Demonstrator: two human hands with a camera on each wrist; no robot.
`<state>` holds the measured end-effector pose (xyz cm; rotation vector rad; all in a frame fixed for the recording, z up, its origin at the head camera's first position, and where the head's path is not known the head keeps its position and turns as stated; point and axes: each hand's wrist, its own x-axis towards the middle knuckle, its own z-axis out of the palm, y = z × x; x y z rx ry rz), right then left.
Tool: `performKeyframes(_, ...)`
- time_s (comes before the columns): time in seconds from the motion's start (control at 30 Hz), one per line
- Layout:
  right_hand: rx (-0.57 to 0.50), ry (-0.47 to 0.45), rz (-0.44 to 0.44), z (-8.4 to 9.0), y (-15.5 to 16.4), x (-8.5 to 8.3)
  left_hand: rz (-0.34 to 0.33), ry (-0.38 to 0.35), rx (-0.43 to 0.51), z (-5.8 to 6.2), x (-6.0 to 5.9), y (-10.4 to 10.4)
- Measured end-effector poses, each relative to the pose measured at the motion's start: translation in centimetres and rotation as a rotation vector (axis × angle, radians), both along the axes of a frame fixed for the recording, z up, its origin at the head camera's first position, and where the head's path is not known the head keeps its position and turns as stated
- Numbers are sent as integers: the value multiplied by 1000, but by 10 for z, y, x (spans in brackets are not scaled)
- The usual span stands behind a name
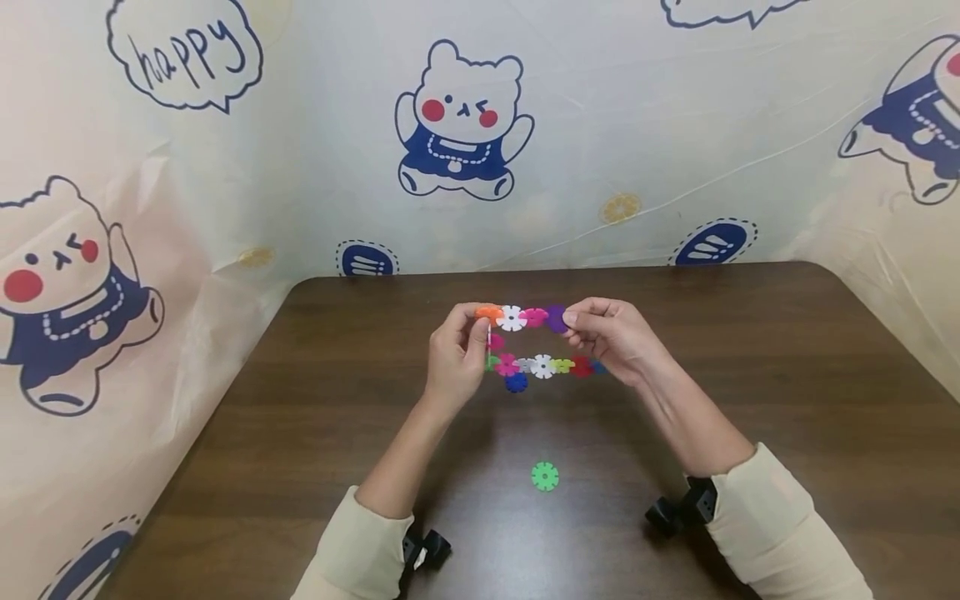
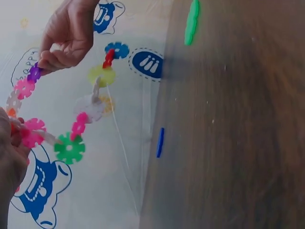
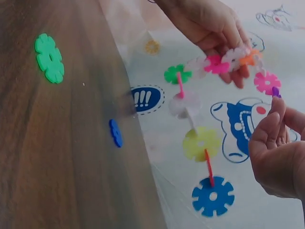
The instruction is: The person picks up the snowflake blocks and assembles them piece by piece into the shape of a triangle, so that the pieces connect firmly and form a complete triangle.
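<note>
A dark wooden table (image 1: pixel 750 400) sitting under everything, a loose green snowflake disc (image 1: pixel 545 476) lying flat on it, a loose blue disc (image 1: pixel 516 382) lying farther back, a cartoon-bear backdrop sheet (image 1: pixel 465 125) hanging behind, reading "happy" at upper left.

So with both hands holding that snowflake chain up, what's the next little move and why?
Probably free the right hand and pick up the loose green disc from the table. The chain is held off the table at both ends, the left hand gripping one, and the green piece lies unattached, closest to the person.
</note>
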<state>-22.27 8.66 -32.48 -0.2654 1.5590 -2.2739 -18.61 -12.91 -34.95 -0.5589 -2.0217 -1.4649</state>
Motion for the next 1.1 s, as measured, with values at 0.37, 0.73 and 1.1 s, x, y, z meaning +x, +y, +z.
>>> performKeyframes(0.37,61,30,-46,6,-3,0,-79,-194,-20,6,-1,-1)
performKeyframes(0.73,174,92,-18,1,-6,2,-117,-424,-22,11,2,-2)
performKeyframes(1.1,228,115,-35,1,-4,3,-161,-384,-89,11,1,0)
